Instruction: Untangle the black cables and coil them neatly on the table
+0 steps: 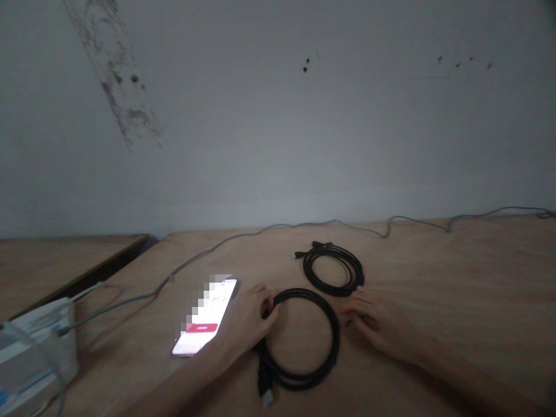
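Left hand (251,315) grasps the near cable (335,335), lower centre of the frame; right hand (373,318) curls beside the far cable (308,271), grip impossible to tell.

On phone screen (212,314), upper part: dark digits resembling "07 21", blurred; exact value not confirmable. On left side of same screen: pixel masking, unreadable. On red button (201,328), lower on screen: one short line of pale lettering, too small to read. On white object (43,346) at left edge of view: blue marking (4,398), illegible.
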A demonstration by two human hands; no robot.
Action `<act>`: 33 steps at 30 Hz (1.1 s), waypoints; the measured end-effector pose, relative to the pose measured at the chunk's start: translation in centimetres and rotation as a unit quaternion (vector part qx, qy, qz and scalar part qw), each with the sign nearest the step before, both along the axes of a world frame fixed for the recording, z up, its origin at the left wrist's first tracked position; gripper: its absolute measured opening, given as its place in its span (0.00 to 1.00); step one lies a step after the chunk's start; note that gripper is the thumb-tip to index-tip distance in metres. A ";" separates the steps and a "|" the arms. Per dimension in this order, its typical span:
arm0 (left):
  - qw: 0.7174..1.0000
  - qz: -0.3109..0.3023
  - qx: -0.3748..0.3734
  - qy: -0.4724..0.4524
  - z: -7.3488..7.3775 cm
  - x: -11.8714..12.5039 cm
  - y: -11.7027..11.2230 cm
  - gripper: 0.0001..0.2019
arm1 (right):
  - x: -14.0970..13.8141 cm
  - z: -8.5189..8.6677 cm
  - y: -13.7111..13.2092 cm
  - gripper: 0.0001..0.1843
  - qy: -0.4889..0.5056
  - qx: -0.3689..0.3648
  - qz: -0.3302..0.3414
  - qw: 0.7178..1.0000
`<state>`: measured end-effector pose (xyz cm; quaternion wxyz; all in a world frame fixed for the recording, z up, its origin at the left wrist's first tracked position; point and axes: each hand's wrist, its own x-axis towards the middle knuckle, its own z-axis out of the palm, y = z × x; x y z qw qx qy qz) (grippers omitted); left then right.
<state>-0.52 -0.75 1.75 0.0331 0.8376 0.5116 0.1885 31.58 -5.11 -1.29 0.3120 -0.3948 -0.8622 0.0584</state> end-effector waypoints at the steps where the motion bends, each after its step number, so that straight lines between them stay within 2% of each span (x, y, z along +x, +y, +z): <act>1: 1.000 0.003 -0.001 0.000 -0.1 0.0 0.0 0.09 | 0.0 0.0 0.0 0.14 -0.002 -0.002 0.001 1.000; 7: 0.999 0.032 -0.037 -0.008 -0.1 0.0 0.3 0.04 | 0.1 0.1 0.1 0.16 0.000 -0.014 0.000 1.000; 16: 0.995 0.055 -0.080 -0.011 -0.4 -0.4 0.7 0.05 | 0.1 -0.3 0.2 0.15 0.009 0.005 -0.001 1.000; 19: 0.994 0.003 -0.108 -0.020 -0.5 -0.2 0.3 0.08 | 0.2 -0.6 0.4 0.15 0.017 0.014 0.011 1.000; 21: 0.994 -0.029 -0.100 -0.043 -0.3 0.0 0.1 0.12 | 0.3 -0.7 0.4 0.15 0.019 0.012 0.003 1.000; 24: 0.996 -0.037 -0.030 -0.073 0.1 0.3 -0.2 0.13 | 0.3 -0.8 0.3 0.12 0.017 0.006 -0.015 1.000; 27: 0.992 -0.084 0.026 -0.085 -0.1 0.3 -0.1 0.07 | 0.2 -0.7 0.2 0.12 0.014 0.008 -0.022 1.000; 31: 0.989 -0.123 0.005 -0.080 -1.1 0.1 0.1 0.18 | 0.1 -0.7 0.3 0.12 0.012 0.012 -0.045 0.999; 33: 0.989 -0.125 -0.009 -0.078 -1.5 0.1 0.1 0.18 | 0.0 -0.7 0.4 0.13 0.011 0.016 -0.044 0.999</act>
